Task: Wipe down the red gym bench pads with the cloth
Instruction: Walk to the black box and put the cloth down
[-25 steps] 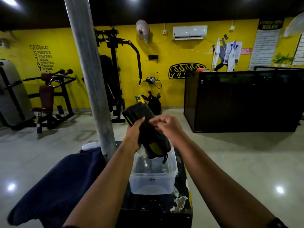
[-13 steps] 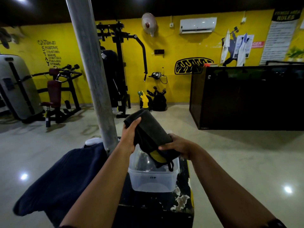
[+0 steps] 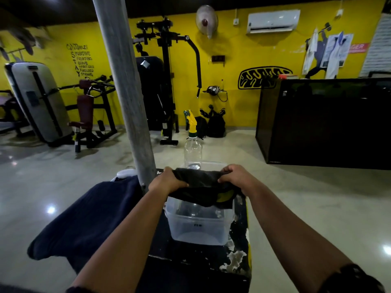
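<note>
Left grip (image 3: 167, 182) and right grip (image 3: 235, 177) clench the black, yellow-patched cloth (image 3: 200, 183) stretched between them, apparently readying it; next, carry it to the dark red pads (image 3: 85, 106)

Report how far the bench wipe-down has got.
Done: no wiping visible yet. In hand: left hand and right hand grip the dark cloth above the clear tub. Left: all the wiping; the red pads stand far across the room.

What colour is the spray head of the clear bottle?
Spray head: yellow with a green part, head view.
</note>
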`<state>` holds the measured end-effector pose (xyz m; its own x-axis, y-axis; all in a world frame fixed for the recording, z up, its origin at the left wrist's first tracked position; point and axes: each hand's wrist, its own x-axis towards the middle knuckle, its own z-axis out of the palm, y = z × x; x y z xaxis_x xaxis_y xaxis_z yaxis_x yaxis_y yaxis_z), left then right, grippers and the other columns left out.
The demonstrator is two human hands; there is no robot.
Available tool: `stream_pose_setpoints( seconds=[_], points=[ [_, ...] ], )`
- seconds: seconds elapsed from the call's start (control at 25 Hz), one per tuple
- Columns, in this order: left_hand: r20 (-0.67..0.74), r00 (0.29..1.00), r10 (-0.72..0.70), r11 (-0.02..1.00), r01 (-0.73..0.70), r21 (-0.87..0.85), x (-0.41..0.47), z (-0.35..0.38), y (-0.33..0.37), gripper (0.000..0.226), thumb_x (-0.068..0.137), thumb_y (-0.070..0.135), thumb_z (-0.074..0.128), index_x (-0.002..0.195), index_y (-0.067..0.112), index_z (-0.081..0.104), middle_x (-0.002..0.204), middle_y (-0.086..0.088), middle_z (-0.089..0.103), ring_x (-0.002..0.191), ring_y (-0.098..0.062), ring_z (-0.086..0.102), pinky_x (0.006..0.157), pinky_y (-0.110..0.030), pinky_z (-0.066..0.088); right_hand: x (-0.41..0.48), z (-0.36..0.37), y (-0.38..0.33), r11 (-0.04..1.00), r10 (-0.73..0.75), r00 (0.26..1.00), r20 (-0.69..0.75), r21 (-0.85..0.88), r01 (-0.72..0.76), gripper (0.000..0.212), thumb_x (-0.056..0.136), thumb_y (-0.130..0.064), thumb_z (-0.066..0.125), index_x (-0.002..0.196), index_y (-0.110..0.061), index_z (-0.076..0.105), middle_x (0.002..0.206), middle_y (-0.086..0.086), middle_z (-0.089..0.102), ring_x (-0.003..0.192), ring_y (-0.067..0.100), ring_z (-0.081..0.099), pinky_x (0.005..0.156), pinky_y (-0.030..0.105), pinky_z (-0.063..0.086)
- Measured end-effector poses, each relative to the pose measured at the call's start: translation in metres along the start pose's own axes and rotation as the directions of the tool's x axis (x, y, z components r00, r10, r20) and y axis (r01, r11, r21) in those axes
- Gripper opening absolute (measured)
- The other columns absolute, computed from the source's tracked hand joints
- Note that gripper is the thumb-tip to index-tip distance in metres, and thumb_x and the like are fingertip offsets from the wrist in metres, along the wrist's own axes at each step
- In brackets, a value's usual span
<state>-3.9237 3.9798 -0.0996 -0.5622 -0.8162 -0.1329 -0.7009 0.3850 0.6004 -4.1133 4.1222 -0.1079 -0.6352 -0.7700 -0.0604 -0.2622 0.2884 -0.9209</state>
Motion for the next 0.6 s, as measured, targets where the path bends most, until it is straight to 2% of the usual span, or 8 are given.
stream_pose_setpoints(
  seconds=[0.04,0.12,0.24,0.32,0.36,0.44,0.52,0.6],
  points=[
    [-0.001,1.000,-0.003,0.986,0.003,0.169,-0.007,-0.003,0.007,0.073,0.064,0.060,0.076,0.116,0.014,0.054,0.104,0.002,0.064,0.101,-0.021,0.063,0.089,-0.035,0.052,0.005,0.002,-0.005,0.991,-0.032,0.999,0.012,-0.128,0.033,0.018,0.071,0.004,0.076,0.082,-0.009,0.068,0.084,0.014,0.068,0.079,0.026,0.065,0.078,0.035,0.055],
    [-0.022,0.999,-0.027,0.887,0.034,0.461,-0.009,-0.001,0.012,0.064,0.075,0.058,0.073,0.121,0.016,0.058,0.112,0.000,0.064,0.106,-0.021,0.061,0.092,-0.033,0.050,0.018,0.005,-0.013,0.914,-0.065,0.993,0.098,-0.394,0.098,0.022,0.071,0.001,0.078,0.091,-0.008,0.074,0.088,0.009,0.067,0.088,0.025,0.065,0.079,0.030,0.053],
    [-0.143,0.989,0.024,0.630,0.096,0.770,-0.022,0.011,0.026,0.062,0.087,0.050,0.067,0.135,0.014,0.052,0.134,-0.007,0.053,0.122,-0.025,0.048,0.087,-0.034,0.041,0.038,0.015,-0.019,0.731,-0.044,0.955,0.292,-0.642,0.230,0.037,0.072,-0.004,0.081,0.107,-0.010,0.073,0.104,0.007,0.069,0.099,0.022,0.064,0.083,0.025,0.049],
    [-0.087,0.977,0.195,0.521,-0.028,0.853,-0.016,0.024,0.026,0.062,0.090,0.043,0.065,0.142,0.019,0.044,0.142,-0.006,0.044,0.129,-0.026,0.041,0.094,-0.037,0.038,0.048,0.025,-0.019,0.625,-0.019,0.913,0.407,-0.709,0.328,0.037,0.073,-0.005,0.080,0.108,-0.015,0.073,0.110,0.006,0.070,0.103,0.022,0.064,0.088,0.028,0.050],
    [0.022,0.966,0.259,0.498,-0.153,0.853,-0.008,0.032,0.023,0.065,0.088,0.043,0.067,0.145,0.023,0.041,0.144,-0.005,0.041,0.131,-0.026,0.040,0.100,-0.039,0.037,0.053,0.030,-0.018,0.610,0.005,0.904,0.428,-0.718,0.337,0.035,0.075,-0.004,0.078,0.107,-0.016,0.074,0.110,0.005,0.070,0.103,0.021,0.064,0.089,0.029,0.050],
    [0.286,0.940,0.189,0.615,-0.340,0.712,0.004,0.049,0.013,0.076,0.084,0.047,0.071,0.148,0.028,0.035,0.148,-0.004,0.042,0.131,-0.027,0.044,0.106,-0.041,0.038,0.059,0.037,-0.015,0.624,0.038,0.907,0.419,-0.719,0.306,0.035,0.079,-0.002,0.074,0.111,-0.018,0.072,0.116,0.006,0.068,0.104,0.020,0.062,0.088,0.028,0.049],
    [0.420,0.907,0.012,0.738,-0.292,0.609,0.011,0.068,0.000,0.089,0.086,0.046,0.070,0.156,0.027,0.017,0.158,-0.005,0.031,0.135,-0.029,0.043,0.107,-0.040,0.038,0.065,0.041,-0.005,0.563,-0.005,0.923,0.386,-0.761,0.322,0.046,0.082,-0.011,0.074,0.124,-0.021,0.063,0.130,0.006,0.058,0.116,0.023,0.054,0.095,0.031,0.045],
    [0.455,0.889,-0.061,0.746,-0.262,0.613,0.014,0.079,-0.006,0.097,0.089,0.041,0.066,0.157,0.029,-0.002,0.163,-0.003,0.015,0.139,-0.032,0.038,0.109,-0.043,0.037,0.065,0.042,0.003,0.421,-0.105,0.944,0.314,-0.845,0.328,0.061,0.082,-0.025,0.075,0.137,-0.023,0.050,0.138,0.006,0.046,0.127,0.029,0.042,0.101,0.039,0.041]
  ],
)
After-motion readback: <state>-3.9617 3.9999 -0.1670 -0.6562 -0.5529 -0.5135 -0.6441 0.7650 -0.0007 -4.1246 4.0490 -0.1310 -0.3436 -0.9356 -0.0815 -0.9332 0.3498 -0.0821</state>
